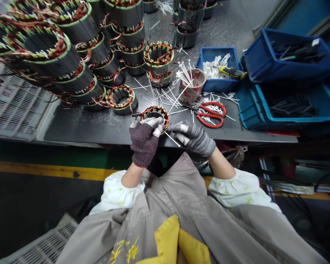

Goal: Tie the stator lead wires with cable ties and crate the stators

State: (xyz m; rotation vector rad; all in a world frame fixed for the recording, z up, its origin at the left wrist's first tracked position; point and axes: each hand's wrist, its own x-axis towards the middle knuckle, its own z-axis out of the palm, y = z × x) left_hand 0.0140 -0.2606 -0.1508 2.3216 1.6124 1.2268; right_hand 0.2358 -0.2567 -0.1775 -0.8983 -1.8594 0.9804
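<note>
A small stator with copper windings and yellow-green insulators sits at the front edge of the bench. My left hand, in a dark maroon glove with pale fingertips, grips its near left rim. From the stator's near side a white cable tie sticks out toward me, its head end free. Just right of the stator is my right hand in a grey striped glove, index finger stretched toward the rim and thumb apart from it. I see nothing held in it. Another small stator stands to the left.
Stacked stators fill the left and back. Loose cable ties lie behind my hands, near a tape-roll cup of ties. Red-handled scissors, a small blue bin with cutters, and larger blue bins stand right.
</note>
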